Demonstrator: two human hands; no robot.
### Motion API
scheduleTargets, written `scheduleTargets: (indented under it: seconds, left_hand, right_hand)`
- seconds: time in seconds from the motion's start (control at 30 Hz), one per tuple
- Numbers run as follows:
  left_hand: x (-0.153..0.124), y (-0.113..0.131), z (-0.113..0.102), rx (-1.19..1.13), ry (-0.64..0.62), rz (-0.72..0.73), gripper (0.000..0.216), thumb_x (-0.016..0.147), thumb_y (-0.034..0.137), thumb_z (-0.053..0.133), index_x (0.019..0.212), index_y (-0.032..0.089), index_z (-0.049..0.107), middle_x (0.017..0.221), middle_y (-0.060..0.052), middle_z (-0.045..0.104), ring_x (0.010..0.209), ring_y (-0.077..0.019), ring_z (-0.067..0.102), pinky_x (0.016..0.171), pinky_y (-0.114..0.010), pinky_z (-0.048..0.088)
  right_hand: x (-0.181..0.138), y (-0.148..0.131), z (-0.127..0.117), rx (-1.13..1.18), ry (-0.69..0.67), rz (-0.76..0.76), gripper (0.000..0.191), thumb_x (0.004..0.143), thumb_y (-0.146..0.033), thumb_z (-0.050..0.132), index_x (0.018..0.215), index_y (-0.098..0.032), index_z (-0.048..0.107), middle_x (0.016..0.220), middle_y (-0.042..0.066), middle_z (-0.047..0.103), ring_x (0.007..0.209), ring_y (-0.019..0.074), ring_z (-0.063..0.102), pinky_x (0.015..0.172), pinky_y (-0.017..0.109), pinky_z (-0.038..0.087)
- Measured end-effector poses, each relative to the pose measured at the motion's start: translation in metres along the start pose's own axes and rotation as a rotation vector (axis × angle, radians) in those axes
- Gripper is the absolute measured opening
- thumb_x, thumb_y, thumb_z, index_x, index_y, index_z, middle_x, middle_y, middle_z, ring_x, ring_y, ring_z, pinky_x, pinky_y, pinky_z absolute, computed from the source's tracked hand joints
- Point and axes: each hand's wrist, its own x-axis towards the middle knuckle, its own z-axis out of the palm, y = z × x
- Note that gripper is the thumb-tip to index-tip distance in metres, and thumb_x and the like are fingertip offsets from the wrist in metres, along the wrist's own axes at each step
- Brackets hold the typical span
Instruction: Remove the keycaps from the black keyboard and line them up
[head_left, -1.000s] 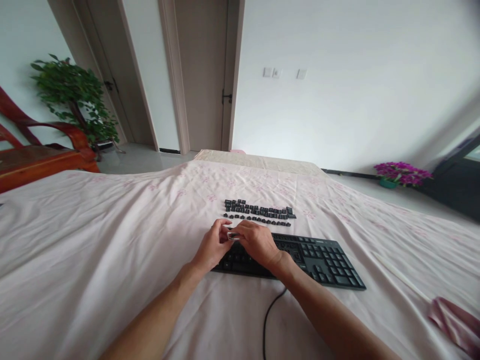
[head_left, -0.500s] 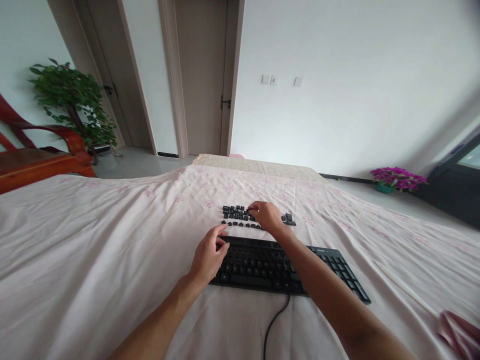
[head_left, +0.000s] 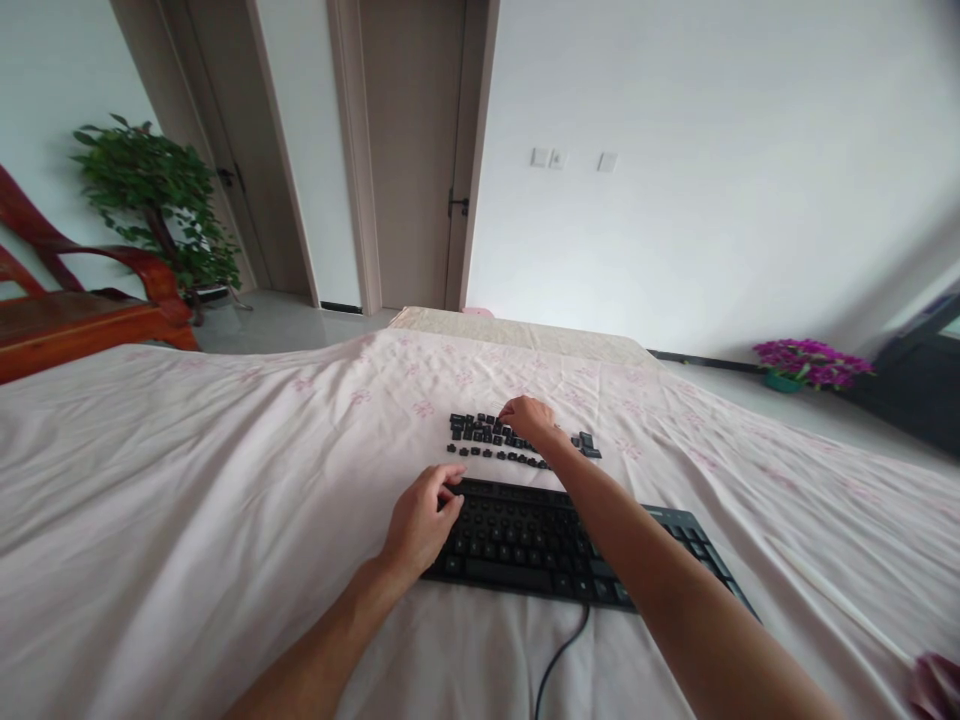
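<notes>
A black keyboard (head_left: 510, 574) lies on the pale bedsheet, with many key positions bare of caps in its main block. My left hand (head_left: 421, 520) rests at its left end, thumb and index finger apart, holding nothing. Beyond the keyboard, several loose black keycaps (head_left: 480, 434) are laid out in rough rows. Over the far side of these rows, my right hand (head_left: 529, 418) has its fingertips pinched together on what looks like a keycap, mostly hidden by the fingers. My right forearm passes above the keyboard and covers part of its right half.
The keyboard's black cable (head_left: 561, 655) runs toward me across the wrinkled floral sheet (head_left: 315, 480). A wooden chair (head_left: 97, 325) and a green plant (head_left: 154, 200) stand at the left. Purple flowers (head_left: 811, 360) sit on the floor at the right, near the white wall.
The view has shifted slightly. My left hand has drawn back a little from the near row of keycaps. My right hand stays over the far keycaps, fingers still pinched.
</notes>
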Motion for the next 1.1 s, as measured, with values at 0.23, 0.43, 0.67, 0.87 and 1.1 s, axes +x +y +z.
scheduleTargets:
  seconds: [0.23, 0.43, 0.67, 0.87, 1.1]
  left_hand:
    - [0.0, -0.001, 0.0, 0.023, -0.007, 0.022, 0.036, 0.077, 0.012, 0.053, 0.11, 0.023, 0.06, 0.104, -0.001, 0.065, 0.077, -0.0116, 0.061, 0.078, -0.026, 0.049]
    - [-0.001, -0.001, 0.0, 0.058, -0.034, 0.076, 0.033, 0.077, 0.01, 0.053, 0.106, 0.023, 0.062, 0.101, -0.001, 0.065, 0.077, -0.0129, 0.061, 0.078, -0.027, 0.049]
    - [-0.007, 0.011, 0.001, 0.177, -0.085, 0.198, 0.029, 0.074, 0.007, 0.057, 0.095, 0.024, 0.067, 0.097, -0.001, 0.067, 0.088, -0.0178, 0.06, 0.084, -0.031, 0.047]
    - [-0.012, 0.011, 0.01, 0.039, -0.186, 0.167, 0.032, 0.074, 0.007, 0.058, 0.101, 0.022, 0.066, 0.096, -0.001, 0.067, 0.078, -0.0137, 0.062, 0.075, -0.026, 0.049]
    - [-0.012, 0.015, 0.006, 0.096, -0.227, 0.159, 0.026, 0.073, 0.009, 0.059, 0.095, 0.022, 0.068, 0.087, 0.0, 0.065, 0.075, -0.0145, 0.061, 0.071, -0.026, 0.047]
  right_hand:
    - [-0.014, -0.007, -0.016, 0.03, 0.021, -0.028, 0.027, 0.086, -0.037, 0.055, 0.095, -0.021, 0.074, 0.096, 0.01, 0.071, 0.093, 0.023, 0.063, 0.075, 0.027, 0.043]
    - [-0.064, -0.017, -0.057, 0.251, 0.092, -0.282, 0.058, 0.1, -0.044, 0.017, 0.102, -0.02, 0.071, 0.1, 0.005, 0.07, 0.093, 0.0149, 0.062, 0.082, 0.021, 0.041]
    - [-0.146, -0.018, -0.052, 0.725, -0.002, -0.396, 0.047, 0.093, -0.05, 0.039, 0.089, -0.016, 0.07, 0.078, 0.003, 0.067, 0.051, 0.0091, 0.055, 0.051, 0.02, 0.043]
    - [-0.17, -0.015, -0.025, 0.782, -0.098, -0.372, 0.033, 0.087, -0.045, 0.053, 0.077, -0.016, 0.066, 0.061, 0.0, 0.06, 0.05, 0.01, 0.055, 0.042, 0.017, 0.038]
    - [-0.174, -0.02, -0.013, 0.706, -0.084, -0.455, 0.03, 0.085, -0.043, 0.059, 0.077, -0.016, 0.069, 0.067, 0.0, 0.063, 0.054, 0.0101, 0.056, 0.051, 0.019, 0.042]
